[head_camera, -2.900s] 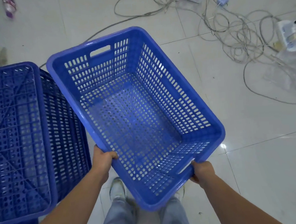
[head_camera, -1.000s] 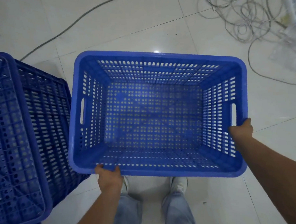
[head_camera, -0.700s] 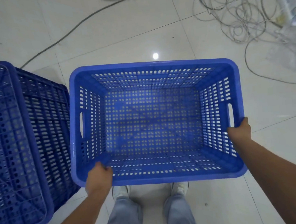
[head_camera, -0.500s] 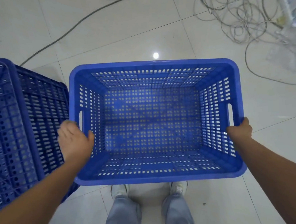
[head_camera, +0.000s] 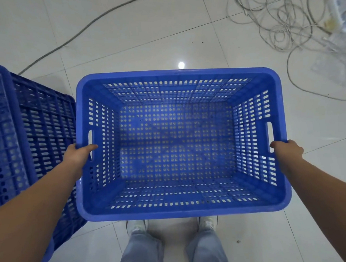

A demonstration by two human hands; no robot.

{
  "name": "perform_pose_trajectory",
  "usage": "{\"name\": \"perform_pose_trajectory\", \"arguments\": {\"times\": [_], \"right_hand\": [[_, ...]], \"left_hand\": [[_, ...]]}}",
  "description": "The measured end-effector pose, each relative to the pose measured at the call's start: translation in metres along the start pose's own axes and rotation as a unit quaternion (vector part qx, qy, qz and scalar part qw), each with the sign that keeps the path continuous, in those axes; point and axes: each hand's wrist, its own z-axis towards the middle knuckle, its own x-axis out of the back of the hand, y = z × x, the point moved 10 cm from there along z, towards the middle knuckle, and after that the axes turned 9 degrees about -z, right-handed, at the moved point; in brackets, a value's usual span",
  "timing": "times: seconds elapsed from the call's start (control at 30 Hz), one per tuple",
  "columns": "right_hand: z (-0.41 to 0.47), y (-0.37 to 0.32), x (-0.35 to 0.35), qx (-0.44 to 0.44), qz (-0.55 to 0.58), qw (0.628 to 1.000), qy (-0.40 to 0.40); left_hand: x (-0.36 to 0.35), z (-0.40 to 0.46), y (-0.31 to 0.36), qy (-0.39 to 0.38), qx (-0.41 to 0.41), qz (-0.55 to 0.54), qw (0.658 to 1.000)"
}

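A blue perforated crate is held level above a white tiled floor, open side up, directly in front of the person's shoes. Its left short side is gripped at the handle slot by the left hand, thumb laid over the rim; the right hand is curled round the opposite handle. A second blue crate is seen just beside it at left. Tangled cables are strewn across the floor at upper right.
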Motion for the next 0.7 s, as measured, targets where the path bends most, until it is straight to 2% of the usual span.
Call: {"name": "perform_pose_trajectory", "arguments": {"times": [0.1, 0.27, 0.4, 0.5, 0.7], "right_hand": [[0.006, 0.0, -0.001, -0.007, -0.004, 1.0, 0.013], [0.01, -0.005, -0.002, 0.011, 0.043, 0.998, 0.039], [0.006, -0.013, -0.003, 0.05, 0.08, 0.995, 0.022], [0.004, -0.018, 0.002, 0.046, 0.088, 0.995, 0.008], [-0.004, -0.014, 0.019, 0.031, 0.119, 0.992, -0.013]], "left_hand": [[0.0, 0.01, -0.011, 0.001, 0.022, -0.013, 1.0], [0.001, 0.018, -0.014, 0.022, 0.013, -0.019, 0.999], [0.0, 0.021, -0.014, 0.002, 0.018, -0.039, 0.999], [-0.001, 0.015, -0.016, -0.019, 0.026, -0.053, 0.998], [0.029, 0.005, -0.026, 0.003, 0.035, -0.098, 0.995]]}}
